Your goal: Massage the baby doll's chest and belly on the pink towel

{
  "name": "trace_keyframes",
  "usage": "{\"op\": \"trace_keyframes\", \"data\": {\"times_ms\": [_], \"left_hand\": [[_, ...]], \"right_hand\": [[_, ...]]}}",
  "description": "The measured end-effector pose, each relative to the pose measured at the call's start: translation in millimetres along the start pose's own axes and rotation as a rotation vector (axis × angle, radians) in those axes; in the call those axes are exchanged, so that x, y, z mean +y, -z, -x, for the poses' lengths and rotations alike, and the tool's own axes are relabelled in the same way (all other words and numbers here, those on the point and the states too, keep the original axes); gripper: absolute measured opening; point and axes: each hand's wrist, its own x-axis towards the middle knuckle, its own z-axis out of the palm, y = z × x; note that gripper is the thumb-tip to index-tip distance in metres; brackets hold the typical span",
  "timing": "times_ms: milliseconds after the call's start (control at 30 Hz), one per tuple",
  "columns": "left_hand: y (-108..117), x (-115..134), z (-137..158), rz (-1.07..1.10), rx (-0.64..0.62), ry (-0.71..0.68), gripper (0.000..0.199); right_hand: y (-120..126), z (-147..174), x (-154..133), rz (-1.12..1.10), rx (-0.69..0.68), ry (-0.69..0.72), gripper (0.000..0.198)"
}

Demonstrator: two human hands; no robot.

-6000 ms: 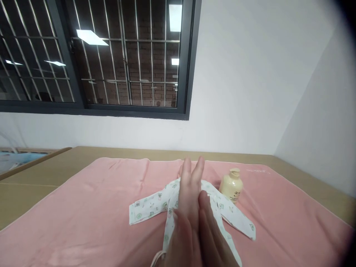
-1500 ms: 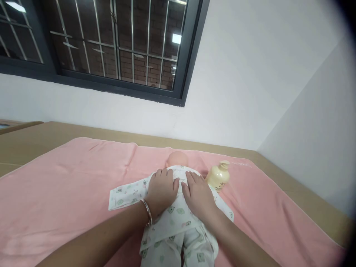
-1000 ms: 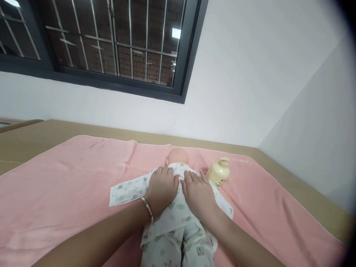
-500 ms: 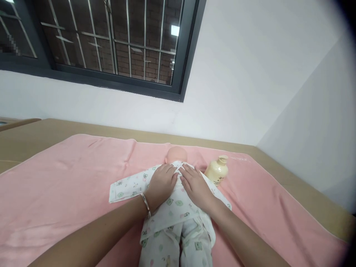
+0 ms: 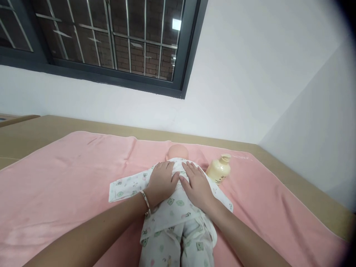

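Pink blanket (image 5: 69,178): is lying spread over a wood-toned surface (image 5: 27,137), bearing the doll (image 5: 178,213).
Doll: is lying lengthwise mid-blanket, head pointing away from the person, wearing a printed white outfit (image 5: 164,222); its face is not showing.
Left hand (image 5: 161,180): is resting flat on the outfit's upper part, fingers extended, grasping nothing; a bracelet (image 5: 145,204) is circling its wrist.
Right hand (image 5: 197,185): is lying flat opposite, unclenched, its thumb nearly meeting the other.
Pump bottle (image 5: 218,171): is standing just beside the doll's right-hand sleeve in view, untouched by either hand.
Palms on cloth: are apparently stroking or pressing the upper body; which, I cannot tell.
Spread fingers: are, in my judgement, calling for light, even contact without bunching the fabric.
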Motion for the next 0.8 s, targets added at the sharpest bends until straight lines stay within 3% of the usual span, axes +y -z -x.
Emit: {"op": "trace_keyframes", "data": {"times_ms": [800], "left_hand": [[-3.2, -2.4, 0.8, 0.096, 0.029, 0.047, 0.022]], "right_hand": [[-2.7, -0.8, 4.4, -0.066, 0.006, 0.018, 0.053]]}}
